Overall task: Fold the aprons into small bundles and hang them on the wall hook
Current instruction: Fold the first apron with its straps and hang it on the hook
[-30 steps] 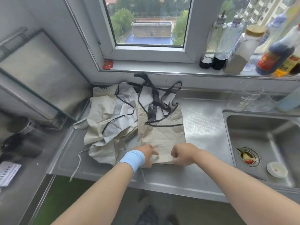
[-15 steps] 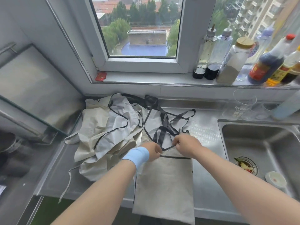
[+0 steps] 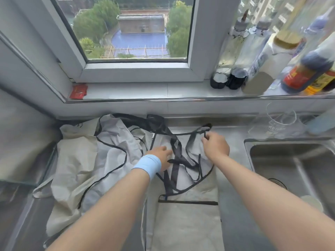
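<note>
A beige apron [image 3: 188, 220] with black trim lies lengthwise on the steel counter [image 3: 233, 205], its lower part hanging over the front edge. Black straps [image 3: 175, 171] cross loosely over its upper part. My right hand [image 3: 214, 145] pinches a black strap near the apron's top right corner. Wearing a blue wristband, my left hand [image 3: 159, 155] rests with straight fingers on the apron's upper left, beside the straps. A crumpled heap of more aprons [image 3: 85, 160], beige and pale grey, lies to the left. No wall hook is in view.
A steel sink [image 3: 290, 167] lies at the right, with a glass beaker [image 3: 279, 120] behind it. Bottles and jars [image 3: 268, 62] crowd the right of the windowsill; a red packet [image 3: 78, 91] lies at its left. A steel panel [image 3: 23, 134] borders the counter's left side.
The apron slid toward me, its lower part now over the counter edge. Both hands moved from its near hem up to the straps; my right hand took a strap and drew it right.
</note>
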Motion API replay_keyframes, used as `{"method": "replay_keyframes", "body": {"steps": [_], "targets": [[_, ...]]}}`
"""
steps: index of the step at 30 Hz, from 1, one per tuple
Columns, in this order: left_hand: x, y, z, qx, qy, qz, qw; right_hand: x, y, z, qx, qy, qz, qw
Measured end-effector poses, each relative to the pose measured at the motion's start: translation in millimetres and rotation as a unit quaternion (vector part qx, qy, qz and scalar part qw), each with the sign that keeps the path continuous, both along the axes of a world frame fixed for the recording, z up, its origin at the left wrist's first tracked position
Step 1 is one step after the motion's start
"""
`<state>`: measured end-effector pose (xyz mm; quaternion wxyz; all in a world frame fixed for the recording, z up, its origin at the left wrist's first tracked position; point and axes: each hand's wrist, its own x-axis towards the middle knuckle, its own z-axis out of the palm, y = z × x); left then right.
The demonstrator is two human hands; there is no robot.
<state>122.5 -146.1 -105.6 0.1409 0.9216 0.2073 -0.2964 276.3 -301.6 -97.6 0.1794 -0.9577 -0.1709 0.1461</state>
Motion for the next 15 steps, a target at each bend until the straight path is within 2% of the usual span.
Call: {"method": "replay_keyframes", "body": {"steps": [3, 6, 10, 12, 15], "targets": [[7.6, 14.0, 1.8, 0.065, 0.026, -0.026, 0.997, 19.1, 15.7, 0.8, 0.017, -0.069, 0.03, 0.997], [26.1, 20.4, 9.1, 0.083, 0.062, -0.02, 0.994, 27.8, 20.5, -5.1, 0.013, -0.094, 0.077, 0.992], [41.1, 26.3, 12.5, 0.069, -0.023, 0.028, 0.997, 10.4, 18.8, -13.1, 0.055, -0.19, 0.183, 0.963], [41.7, 25.6, 12.4, 0.043, -0.032, 0.057, 0.997, -4.1, 16.3, -19.5, 0.051, -0.151, 0.269, 0.95], [35.4, 14.0, 13.9, 0.026, 0.056, 0.028, 0.998, -19.3, 11.1, -29.5, -0.061, -0.049, 0.317, 0.945]]}}
